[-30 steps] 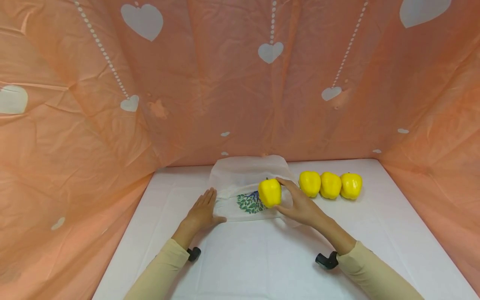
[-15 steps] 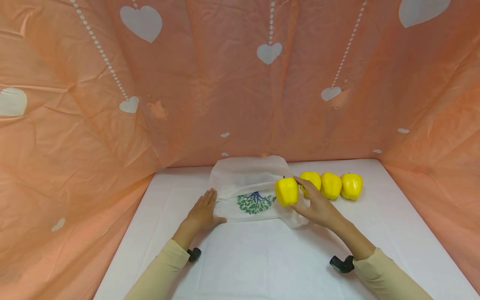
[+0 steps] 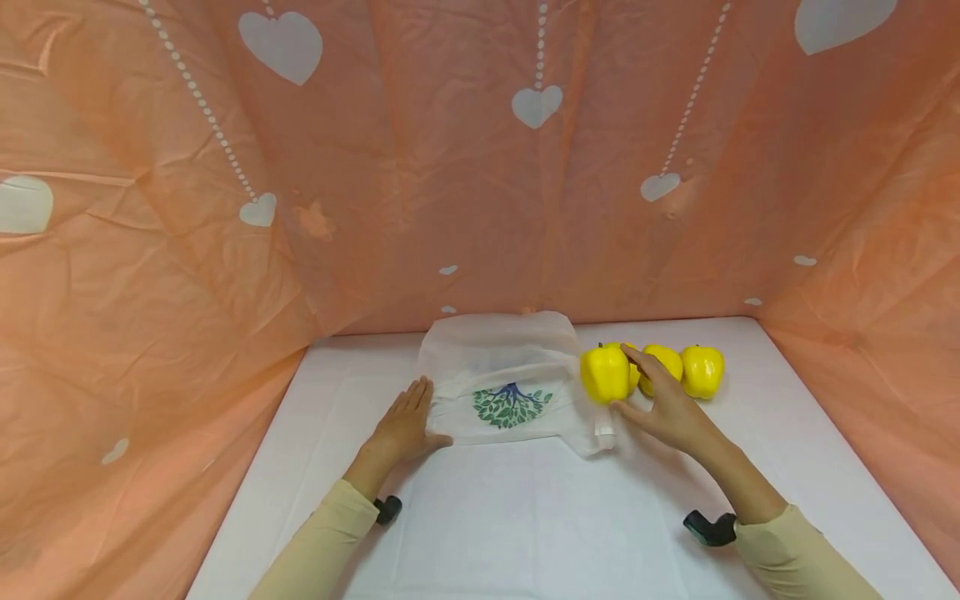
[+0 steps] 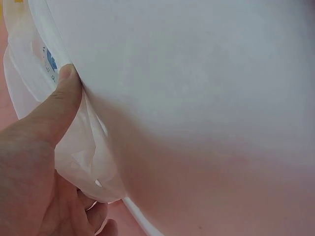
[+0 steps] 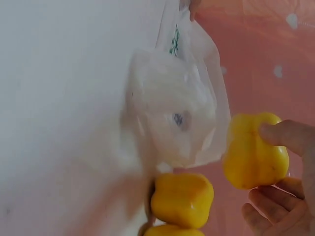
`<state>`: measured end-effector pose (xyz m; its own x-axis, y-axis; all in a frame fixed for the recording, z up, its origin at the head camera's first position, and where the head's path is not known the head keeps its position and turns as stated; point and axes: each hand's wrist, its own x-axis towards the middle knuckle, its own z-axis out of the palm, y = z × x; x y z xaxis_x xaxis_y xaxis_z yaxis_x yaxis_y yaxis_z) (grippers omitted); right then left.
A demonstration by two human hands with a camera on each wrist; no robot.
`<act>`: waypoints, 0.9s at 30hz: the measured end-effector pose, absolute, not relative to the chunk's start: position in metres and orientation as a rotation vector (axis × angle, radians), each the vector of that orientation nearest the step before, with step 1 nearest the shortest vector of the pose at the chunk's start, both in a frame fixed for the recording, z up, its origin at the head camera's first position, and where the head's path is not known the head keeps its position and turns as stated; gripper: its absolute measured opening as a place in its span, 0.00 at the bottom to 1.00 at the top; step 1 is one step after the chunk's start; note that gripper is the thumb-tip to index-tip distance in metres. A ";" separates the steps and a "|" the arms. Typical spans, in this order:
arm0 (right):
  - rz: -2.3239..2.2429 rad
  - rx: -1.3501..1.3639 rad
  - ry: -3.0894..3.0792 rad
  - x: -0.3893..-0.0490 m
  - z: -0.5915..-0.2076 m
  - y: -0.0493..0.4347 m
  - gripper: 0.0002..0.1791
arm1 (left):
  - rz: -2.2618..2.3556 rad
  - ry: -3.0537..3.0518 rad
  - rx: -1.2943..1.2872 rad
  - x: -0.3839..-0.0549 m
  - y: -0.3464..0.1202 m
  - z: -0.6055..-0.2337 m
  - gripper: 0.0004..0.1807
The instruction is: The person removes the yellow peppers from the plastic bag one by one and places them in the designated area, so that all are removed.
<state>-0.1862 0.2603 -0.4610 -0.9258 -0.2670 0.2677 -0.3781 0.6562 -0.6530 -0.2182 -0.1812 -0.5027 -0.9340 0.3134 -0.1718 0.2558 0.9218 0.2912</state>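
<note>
My right hand [image 3: 678, 417] holds a yellow bell pepper [image 3: 603, 375] between thumb and fingertips, above the right end of a thin white bag [image 3: 502, 342]. In the right wrist view the held bell pepper [image 5: 253, 157] is raised off the table, its lobes showing. Green leaves and a blue trunk are printed on the bag, which lies wrinkled on the table. At the bag's left edge rests my left hand [image 3: 405, 425], fingers straight and thumb spread. The left wrist view shows the thumb [image 4: 64, 91] touching the bag's edge.
Three more yellow bell peppers stand in a row right of the bag. The rightmost pepper [image 3: 702, 372] is fully visible, the other two partly hidden by the held pepper and hand. A white tablecloth [image 3: 480, 517] covers the table, with an orange curtain [image 3: 450, 183] behind and at both sides.
My right hand has carried the bell pepper rightward from over the bag's print to the bag's right end, before the row of peppers. The left hand has stayed put.
</note>
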 end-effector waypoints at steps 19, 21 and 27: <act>1.042 0.453 -2.637 -0.185 -0.451 0.310 0.51 | 0.396 2.866 0.419 -0.220 -0.182 -0.506 0.62; 1.040 0.438 -2.639 -0.184 -0.448 0.316 0.51 | 0.395 2.862 0.419 -0.219 -0.182 -0.505 0.62; 1.050 0.429 -2.643 -0.185 -0.444 0.335 0.51 | 0.396 2.861 0.421 -0.220 -0.182 -0.506 0.62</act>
